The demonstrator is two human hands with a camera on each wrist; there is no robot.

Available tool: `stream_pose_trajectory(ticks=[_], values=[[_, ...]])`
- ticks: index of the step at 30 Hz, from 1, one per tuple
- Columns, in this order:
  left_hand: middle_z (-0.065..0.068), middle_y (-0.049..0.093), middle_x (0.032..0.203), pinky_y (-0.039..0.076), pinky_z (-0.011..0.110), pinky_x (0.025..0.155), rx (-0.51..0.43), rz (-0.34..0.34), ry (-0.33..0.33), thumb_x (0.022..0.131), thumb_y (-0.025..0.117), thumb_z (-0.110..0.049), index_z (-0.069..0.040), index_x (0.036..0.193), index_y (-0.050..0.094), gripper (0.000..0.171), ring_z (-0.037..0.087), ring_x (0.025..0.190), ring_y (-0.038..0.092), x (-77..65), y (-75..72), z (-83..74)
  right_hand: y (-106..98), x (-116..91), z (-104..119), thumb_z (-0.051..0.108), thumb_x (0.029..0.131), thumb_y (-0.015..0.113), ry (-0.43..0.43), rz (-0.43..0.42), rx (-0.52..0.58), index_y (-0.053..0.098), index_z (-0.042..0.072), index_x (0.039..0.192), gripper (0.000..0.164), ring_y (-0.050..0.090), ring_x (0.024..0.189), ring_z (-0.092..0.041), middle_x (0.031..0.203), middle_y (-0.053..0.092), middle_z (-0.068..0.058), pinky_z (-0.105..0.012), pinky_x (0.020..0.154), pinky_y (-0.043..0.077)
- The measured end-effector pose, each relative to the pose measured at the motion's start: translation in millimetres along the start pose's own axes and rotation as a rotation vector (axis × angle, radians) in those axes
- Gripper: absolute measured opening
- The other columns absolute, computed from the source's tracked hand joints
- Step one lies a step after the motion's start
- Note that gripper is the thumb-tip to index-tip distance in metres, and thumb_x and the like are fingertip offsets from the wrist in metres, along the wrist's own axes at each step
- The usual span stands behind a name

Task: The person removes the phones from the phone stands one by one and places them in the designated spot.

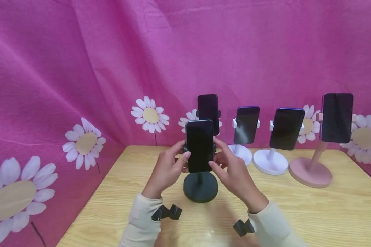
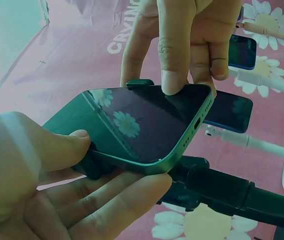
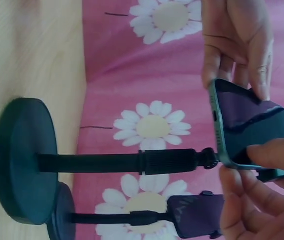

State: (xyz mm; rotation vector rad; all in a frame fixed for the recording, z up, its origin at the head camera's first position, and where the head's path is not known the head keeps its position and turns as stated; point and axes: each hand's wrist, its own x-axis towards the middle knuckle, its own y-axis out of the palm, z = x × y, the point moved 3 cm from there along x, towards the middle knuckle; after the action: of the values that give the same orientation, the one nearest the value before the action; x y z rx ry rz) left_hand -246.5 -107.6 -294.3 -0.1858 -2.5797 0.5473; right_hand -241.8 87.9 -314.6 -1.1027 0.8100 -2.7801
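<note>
Close to the middle of the head view, we hold a front phone point(image 1: 199, 144) upright, screen toward us, between the clamp arms point(image 2: 141, 83) of a black stand point(image 3: 107, 163). With that phone as the dial's centre, our left hand point(image 1: 168, 168) is at eight o'clock, gripping one long edge, thumb on the front and fingers behind. Our right hand point(image 1: 234, 169), at four o'clock, pinches the opposite edge, its thumb near the screen's lower corner. We cannot tell how tightly the clamp arms close. At six o'clock, the stand's round base point(image 1: 201, 192) rests on the desk point(image 1: 111, 206).

Between twelve and one, partly hidden, we see a rear phone point(image 1: 208, 106) in a dark stand point(image 3: 107, 218). Past two o'clock, a third phone point(image 1: 246, 125) sits on a white stand point(image 1: 242, 156); just above three come a fourth phone point(image 1: 287, 128) on another white stand point(image 1: 270, 163) and, farther out, a fifth phone point(image 1: 337, 118) on a pink stand point(image 1: 310, 173). Toward twelve, behind everything, hangs a pink curtain point(image 1: 111, 51) with white daisies point(image 1: 150, 115).
</note>
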Motion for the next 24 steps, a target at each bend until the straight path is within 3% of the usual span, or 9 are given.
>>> stream_pose_trajectory(ticks=[7, 11, 24], values=[[0.01, 0.065, 0.106, 0.058, 0.031, 0.06, -0.041, 0.073, 0.014, 0.095, 0.06, -0.01, -0.017, 0.139, 0.052, 0.046, 0.018, 0.075, 0.071, -1.3, 9.4, -3.2, -19.7, -5.3, 5.4, 0.006, 0.084, 0.074, 0.026, 0.062, -0.086, 0.04, 0.012, 0.145, 0.07, 0.06, 0.066, -0.006, 0.08, 0.066, 0.003, -0.031, 0.068, 0.054], [0.009, 0.064, 0.11, 0.058, 0.031, 0.061, -0.074, 0.111, 0.006, 0.095, 0.059, -0.011, -0.019, 0.141, 0.05, 0.047, 0.018, 0.079, 0.071, 0.7, 17.9, -5.3, -32.0, -9.5, 7.1, 0.006, 0.083, 0.075, 0.037, 0.079, -0.106, 0.04, 0.012, 0.146, 0.072, 0.06, 0.066, -0.005, 0.082, 0.067, 0.003, -0.031, 0.068, 0.054], [0.012, 0.065, 0.109, 0.058, 0.033, 0.062, -0.135, 0.177, 0.002, 0.094, 0.061, -0.011, -0.012, 0.144, 0.046, 0.052, 0.019, 0.081, 0.072, 7.6, 40.2, -12.4, -56.8, -20.9, 3.5, 0.002, 0.081, 0.076, 0.014, 0.063, -0.131, 0.043, 0.006, 0.143, 0.071, 0.062, 0.066, -0.006, 0.082, 0.067, 0.001, -0.028, 0.065, 0.054]])
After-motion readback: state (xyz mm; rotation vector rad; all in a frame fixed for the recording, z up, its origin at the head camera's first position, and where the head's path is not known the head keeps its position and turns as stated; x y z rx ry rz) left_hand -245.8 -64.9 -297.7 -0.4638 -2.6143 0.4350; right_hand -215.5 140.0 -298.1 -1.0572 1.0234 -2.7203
